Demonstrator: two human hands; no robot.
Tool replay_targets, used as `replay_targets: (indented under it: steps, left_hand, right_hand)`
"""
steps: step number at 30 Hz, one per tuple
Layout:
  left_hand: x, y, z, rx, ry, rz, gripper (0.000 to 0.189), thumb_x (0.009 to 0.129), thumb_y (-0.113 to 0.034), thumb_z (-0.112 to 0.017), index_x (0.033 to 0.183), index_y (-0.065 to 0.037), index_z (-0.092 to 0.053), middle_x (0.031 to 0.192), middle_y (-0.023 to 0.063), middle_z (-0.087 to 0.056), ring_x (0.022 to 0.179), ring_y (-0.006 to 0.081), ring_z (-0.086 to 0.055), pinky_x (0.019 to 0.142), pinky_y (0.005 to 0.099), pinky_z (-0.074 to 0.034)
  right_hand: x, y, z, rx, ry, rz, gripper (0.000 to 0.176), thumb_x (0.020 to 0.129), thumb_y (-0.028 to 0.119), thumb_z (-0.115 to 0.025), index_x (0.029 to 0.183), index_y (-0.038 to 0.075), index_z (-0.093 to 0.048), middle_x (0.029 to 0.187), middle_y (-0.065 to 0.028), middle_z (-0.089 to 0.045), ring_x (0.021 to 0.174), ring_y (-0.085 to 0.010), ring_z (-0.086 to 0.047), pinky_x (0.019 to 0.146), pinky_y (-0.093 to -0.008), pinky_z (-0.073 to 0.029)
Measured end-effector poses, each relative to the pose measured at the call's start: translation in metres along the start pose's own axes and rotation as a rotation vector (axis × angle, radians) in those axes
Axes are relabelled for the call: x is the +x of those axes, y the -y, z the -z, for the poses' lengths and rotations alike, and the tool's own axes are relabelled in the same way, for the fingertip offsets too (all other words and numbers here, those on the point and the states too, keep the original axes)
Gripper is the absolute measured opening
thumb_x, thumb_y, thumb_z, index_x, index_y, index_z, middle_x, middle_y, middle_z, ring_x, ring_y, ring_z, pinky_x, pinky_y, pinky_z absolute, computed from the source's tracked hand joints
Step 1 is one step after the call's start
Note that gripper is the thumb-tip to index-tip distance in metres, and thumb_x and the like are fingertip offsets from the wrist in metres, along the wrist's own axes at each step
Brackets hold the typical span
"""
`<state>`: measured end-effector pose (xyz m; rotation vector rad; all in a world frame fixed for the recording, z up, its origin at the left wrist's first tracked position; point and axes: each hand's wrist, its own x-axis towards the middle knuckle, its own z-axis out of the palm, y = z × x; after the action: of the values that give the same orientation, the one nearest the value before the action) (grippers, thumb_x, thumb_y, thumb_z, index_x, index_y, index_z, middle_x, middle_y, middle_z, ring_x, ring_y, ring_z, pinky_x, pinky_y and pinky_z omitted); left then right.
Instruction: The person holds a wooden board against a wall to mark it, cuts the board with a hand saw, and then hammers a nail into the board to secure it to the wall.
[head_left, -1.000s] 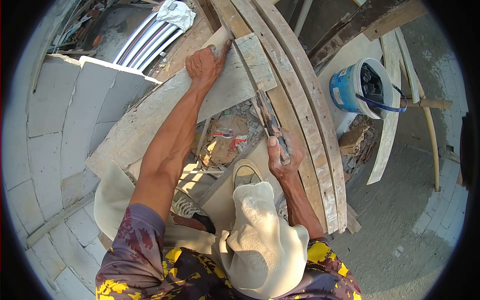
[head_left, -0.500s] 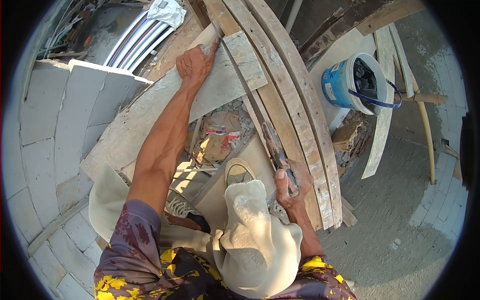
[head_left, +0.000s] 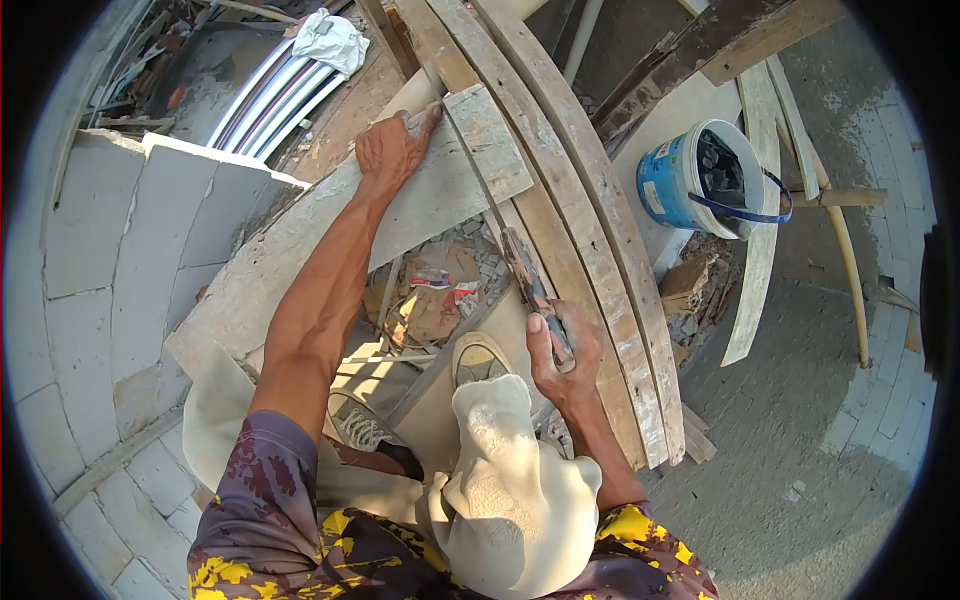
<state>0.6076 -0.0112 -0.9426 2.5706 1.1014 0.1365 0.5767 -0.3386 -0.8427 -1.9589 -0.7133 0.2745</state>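
A wide, pale wooden board (head_left: 300,240) lies slantwise across the work area, its right end over long planks. On its upper part presses my left hand (head_left: 393,148), fingers curled and thumb stretched toward a dark, straight line across the board. Right of that line is the board's end piece (head_left: 490,145). My right hand (head_left: 568,355) is wrapped round the worn handle of what looks like a hand saw (head_left: 527,270), seen nearly edge-on. The saw points up and left, in line with the dark line. Its blade is hard to make out.
Several long planks (head_left: 590,190) run along the right side. Beyond them stands a blue-and-white bucket (head_left: 672,185) with dark contents. A block wall (head_left: 90,220) is at left. Rubble and scraps (head_left: 440,280) lie below, near my shoes (head_left: 480,357).
My right hand and the saw have moved up and left along the line of the board. My left hand stays at the same spot on the board; the view has shifted slightly.
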Motion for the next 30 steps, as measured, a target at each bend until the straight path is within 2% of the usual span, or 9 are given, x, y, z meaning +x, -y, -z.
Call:
replay_targets:
  steps: [4, 6, 17, 20, 23, 25, 26, 27, 30]
  left_hand:
    - [0.006, 0.017, 0.043, 0.007, 0.133, -0.111, 0.095, 0.067, -0.077, -0.061, 0.102, 0.012, -0.061, 0.085, 0.0285, -0.065, 0.083, 0.0394, -0.066, 0.075, 0.0429, -0.051]
    - [0.019, 0.027, 0.061, -0.106, 0.381, -0.245, 0.110, 0.053, -0.075, -0.071, 0.114, 0.014, -0.051, 0.101, 0.0313, -0.062, 0.095, 0.0404, -0.063, 0.083, 0.0421, -0.051]
    - [0.003, 0.007, 0.093, -0.233, 0.431, -0.261, 0.115, 0.049, -0.064, -0.082, 0.124, 0.014, -0.043, 0.115, 0.0317, -0.056, 0.110, 0.0407, -0.056, 0.097, 0.0400, -0.044]
    - [0.004, 0.015, 0.101, -0.167, 0.457, -0.235, 0.121, 0.051, -0.064, -0.081, 0.126, 0.019, -0.036, 0.118, 0.0390, -0.050, 0.114, 0.0411, -0.054, 0.097, 0.0418, -0.044]
    - [0.007, 0.006, 0.111, -0.128, 0.489, -0.312, 0.119, 0.053, -0.066, -0.079, 0.124, 0.019, -0.038, 0.113, 0.0383, -0.053, 0.108, 0.0398, -0.058, 0.093, 0.0402, -0.047]
    - [0.002, 0.003, 0.122, -0.251, 0.581, -0.388, 0.107, 0.056, -0.066, -0.077, 0.116, 0.018, -0.048, 0.102, 0.0358, -0.059, 0.096, 0.0390, -0.063, 0.086, 0.0378, -0.050]
    - [0.001, 0.006, 0.122, -0.249, 0.543, -0.413, 0.092, 0.059, -0.064, -0.077, 0.101, 0.016, -0.058, 0.091, 0.0307, -0.064, 0.085, 0.0364, -0.066, 0.077, 0.0375, -0.052]
    - [0.012, 0.018, 0.102, -0.189, 0.547, -0.351, 0.085, 0.057, -0.063, -0.077, 0.088, 0.015, -0.063, 0.087, 0.0268, -0.066, 0.082, 0.0346, -0.067, 0.072, 0.0400, -0.052]
    - [0.005, 0.023, 0.110, -0.158, 0.580, -0.293, 0.086, 0.057, -0.071, -0.072, 0.089, 0.009, -0.068, 0.089, 0.0216, -0.068, 0.083, 0.0344, -0.067, 0.077, 0.0402, -0.052]
  right_hand:
    - [0.018, 0.023, -0.008, 0.063, -0.067, 0.043, 0.025, 0.083, 0.012, -0.068, 0.103, -0.002, -0.062, 0.072, -0.0132, -0.062, 0.056, -0.0160, -0.056, 0.052, -0.0268, -0.044]
    - [0.018, 0.027, -0.005, 0.083, -0.093, 0.072, 0.027, 0.083, 0.013, -0.068, 0.106, -0.002, -0.062, 0.076, -0.0138, -0.064, 0.058, -0.0158, -0.057, 0.053, -0.0267, -0.045]
    - [0.013, 0.052, 0.014, 0.010, -0.069, 0.056, 0.030, 0.084, 0.010, -0.065, 0.111, -0.003, -0.061, 0.091, -0.0161, -0.067, 0.069, -0.0188, -0.064, 0.062, -0.0263, -0.049]
    - [0.007, 0.073, 0.029, 0.101, -0.034, -0.116, 0.030, 0.087, 0.014, -0.063, 0.111, -0.004, -0.061, 0.089, -0.0145, -0.066, 0.068, -0.0169, -0.061, 0.062, -0.0268, -0.047]
    - [0.007, 0.084, 0.032, 0.102, -0.070, -0.121, 0.032, 0.088, 0.019, -0.063, 0.110, -0.004, -0.061, 0.083, -0.0110, -0.064, 0.063, -0.0122, -0.056, 0.057, -0.0249, -0.043]
    - [0.009, 0.080, 0.032, -0.117, -0.103, 0.139, 0.035, 0.089, 0.023, -0.063, 0.111, -0.004, -0.061, 0.078, -0.0076, -0.061, 0.058, -0.0088, -0.053, 0.053, -0.0239, -0.041]
    - [0.006, 0.094, 0.028, 0.003, -0.087, -0.072, 0.038, 0.091, 0.029, -0.060, 0.111, -0.003, -0.062, 0.074, -0.0043, -0.057, 0.057, -0.0089, -0.052, 0.053, -0.0237, -0.041]
    - [0.008, 0.101, 0.019, 0.018, -0.143, -0.066, 0.042, 0.093, 0.034, -0.057, 0.113, -0.003, -0.061, 0.069, -0.0013, -0.053, 0.054, -0.0073, -0.048, 0.051, -0.0222, -0.039]
    - [0.012, 0.098, 0.011, 0.123, -0.158, -0.136, 0.046, 0.094, 0.037, -0.056, 0.118, -0.003, -0.058, 0.060, 0.0010, -0.044, 0.052, -0.0051, -0.042, 0.047, -0.0192, -0.032]
